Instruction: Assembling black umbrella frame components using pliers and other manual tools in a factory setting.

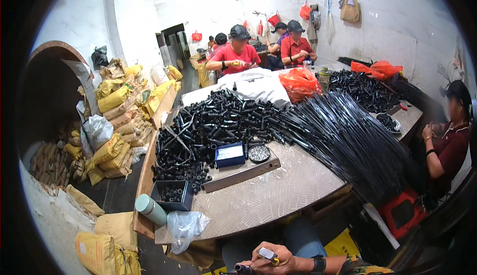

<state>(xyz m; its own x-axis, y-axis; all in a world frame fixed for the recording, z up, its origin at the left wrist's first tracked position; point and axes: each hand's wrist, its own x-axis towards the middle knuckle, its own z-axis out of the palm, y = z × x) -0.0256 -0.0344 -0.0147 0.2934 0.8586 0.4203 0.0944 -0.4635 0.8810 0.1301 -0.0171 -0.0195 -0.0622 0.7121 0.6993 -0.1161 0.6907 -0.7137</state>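
At the lower edge my right hand [283,260] is closed around a short tool with a pale grey and yellow handle [268,255]; its kind is unclear. Just beside the fingertips is a black tubular part [243,268], cut off by the frame's edge. Whether my fingers touch it I cannot tell. A dark band circles my right wrist, below a camouflage sleeve. No part of my left hand shows. Past my hand, the patterned table [298,175] carries a big heap of black tubular parts [223,118] and a bundle of long black rods [348,141].
A blue box [229,156], a round dish of small metal pieces [259,154], a metal bar [241,174], a dark bin [172,195], a green bottle [150,209] and a plastic bag [184,228] crowd the table. Yellow sacks [114,98] pile up left. Several people work around.
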